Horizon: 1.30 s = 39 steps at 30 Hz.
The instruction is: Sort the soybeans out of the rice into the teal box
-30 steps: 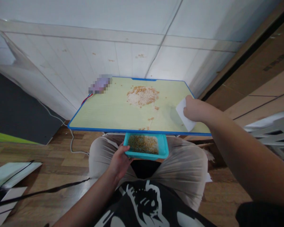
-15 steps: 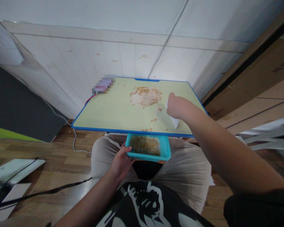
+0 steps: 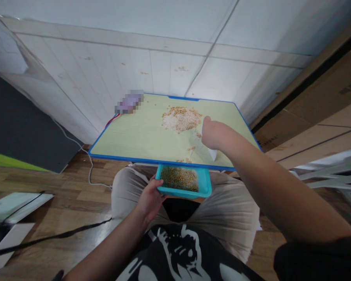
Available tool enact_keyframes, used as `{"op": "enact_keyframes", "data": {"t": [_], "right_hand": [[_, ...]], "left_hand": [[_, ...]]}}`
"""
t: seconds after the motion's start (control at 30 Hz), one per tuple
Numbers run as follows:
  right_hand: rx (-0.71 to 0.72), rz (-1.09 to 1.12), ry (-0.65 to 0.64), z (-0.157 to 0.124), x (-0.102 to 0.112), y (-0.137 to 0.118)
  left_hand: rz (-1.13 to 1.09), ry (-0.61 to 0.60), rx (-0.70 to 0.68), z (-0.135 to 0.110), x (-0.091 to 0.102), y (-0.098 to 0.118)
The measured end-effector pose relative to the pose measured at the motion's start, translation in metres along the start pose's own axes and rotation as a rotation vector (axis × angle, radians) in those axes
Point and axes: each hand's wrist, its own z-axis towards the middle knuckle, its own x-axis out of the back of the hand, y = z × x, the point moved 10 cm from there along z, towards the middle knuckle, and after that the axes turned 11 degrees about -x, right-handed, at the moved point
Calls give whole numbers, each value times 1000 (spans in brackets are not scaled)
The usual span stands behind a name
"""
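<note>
White card point(image 3: 212, 153), gripped in the right hand point(image 3: 213, 133), with fingers folded closed on it. Shows as a thin pale strip along the left of the fingers and as a pointed corner below, toward the table's near edge. Stands steeply tilted, on edge. Cannot tell the exact place of each fingertip, largely hidden behind the back of the hand; nor, for certain, the contact between lower edge and tabletop.

Just to the left of card and fingers, stray grains point(image 3: 190, 148) in a loose trail toward the near edge. Just beyond, up and to the left, a low spread pile point(image 3: 181, 119) of pale flakes and yellow kernels, apart from the fingers.

Nearer the lap, left hand point(image 3: 152, 197) closed on the left end of a turquoise tray point(image 3: 205, 184), thumb over the rim, other fingers underneath and mostly out of sight. Inside the tray, many small golden and darker grains point(image 3: 179, 178). Sits level, right by the near edge of the table.

Around all this, a pale yellow-green table point(image 3: 128, 136) with blue edging. At its far left corner, a blurred purplish object point(image 3: 130, 102). Behind, a white panelled wall point(image 3: 160, 66); to the right, brown cardboard point(image 3: 318, 105).
</note>
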Motion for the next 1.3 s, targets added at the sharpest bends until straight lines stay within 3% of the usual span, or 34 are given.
{"op": "enact_keyframes", "data": {"t": [0.27, 0.47, 0.63, 0.9, 1.3], "right_hand": [[49, 18, 42, 1, -2, -5], [28, 42, 115, 16, 9, 20], [152, -57, 136, 34, 4, 30], [285, -106, 206, 47, 12, 18], [382, -160, 226, 63, -2, 4]], "left_hand": [[-9, 16, 7, 0, 1, 0], [-17, 15, 10, -2, 0, 2], [-20, 36, 22, -3, 0, 2], [-35, 40, 14, -1, 0, -1], [-48, 62, 14, -3, 2, 1]]}}
